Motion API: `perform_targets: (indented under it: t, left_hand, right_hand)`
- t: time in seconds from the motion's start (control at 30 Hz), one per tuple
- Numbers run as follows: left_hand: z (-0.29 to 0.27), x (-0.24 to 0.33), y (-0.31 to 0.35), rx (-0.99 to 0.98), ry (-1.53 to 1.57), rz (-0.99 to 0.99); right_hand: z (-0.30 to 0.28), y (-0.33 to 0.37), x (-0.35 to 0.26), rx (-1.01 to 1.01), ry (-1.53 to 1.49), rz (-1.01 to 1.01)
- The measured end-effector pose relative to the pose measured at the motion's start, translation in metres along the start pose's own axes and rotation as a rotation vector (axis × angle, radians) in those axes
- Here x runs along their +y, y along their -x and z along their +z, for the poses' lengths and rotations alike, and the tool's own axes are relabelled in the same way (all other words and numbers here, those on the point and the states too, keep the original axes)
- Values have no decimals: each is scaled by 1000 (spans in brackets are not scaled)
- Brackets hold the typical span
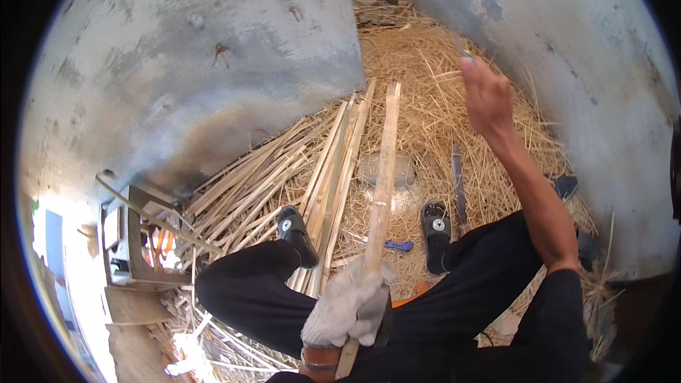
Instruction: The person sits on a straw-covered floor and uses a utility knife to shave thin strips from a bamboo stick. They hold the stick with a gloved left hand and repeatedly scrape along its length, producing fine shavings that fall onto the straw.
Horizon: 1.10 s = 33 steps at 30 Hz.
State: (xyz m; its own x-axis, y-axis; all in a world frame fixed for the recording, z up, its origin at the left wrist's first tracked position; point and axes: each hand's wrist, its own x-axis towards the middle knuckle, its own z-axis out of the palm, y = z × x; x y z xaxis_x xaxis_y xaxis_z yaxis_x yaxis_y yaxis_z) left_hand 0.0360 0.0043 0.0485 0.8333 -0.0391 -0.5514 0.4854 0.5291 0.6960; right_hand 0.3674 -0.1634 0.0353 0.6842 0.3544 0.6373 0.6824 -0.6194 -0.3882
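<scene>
My left hand (347, 306), in a pale work glove, is wrapped round the lower part of a long split bamboo strip (385, 163). The strip stands out from between my legs toward the far straw, and its lower end shows below the glove. My bare right hand (488, 98) is raised at the right, apart from the strip, closed in a fist. A thin grey blade (461, 47) sticks out above its thumb, with a bit of light blue at its base; the fist hides the handle.
Split bamboo strips (248, 177) lie at the left, more beside my left sandal (296, 235). A long dark blade (458, 181) rests on straw (433, 78) near my right sandal (435, 237). A blue-handled tool (399, 245) and a flat block (386, 169) lie between. Grey walls (198, 42) stand around.
</scene>
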Motion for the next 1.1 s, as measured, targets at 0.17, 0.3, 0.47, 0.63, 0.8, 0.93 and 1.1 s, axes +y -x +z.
perform_targets:
  t: [0.17, 0.3, 0.47, 0.63, 0.8, 0.93, 1.1]
  left_hand:
    - [-4, 12, -12, 73, 80, 36]
    - [0, 3, -12, 100, -22, 80]
    - [5, 2, -18, 162, -53, 119]
    - [1, 3, -25, 124, 52, 133]
    - [-1, 2, -15, 64, 145, 85]
    - [-7, -9, -9, -176, 211, 61]
    - [-9, -13, -28, -159, 369, 142]
  right_hand:
    - [-2, 58, -60, -197, -297, -432]
    - [15, 83, -73, -386, -448, -472]
    - [22, 75, -68, -411, -215, -494]
    - [38, 70, -59, -285, -203, -519]
    - [63, 61, -34, -135, 142, -325]
    - [27, 9, 22, 20, 95, 66]
    - [11, 61, -65, -183, -303, -478]
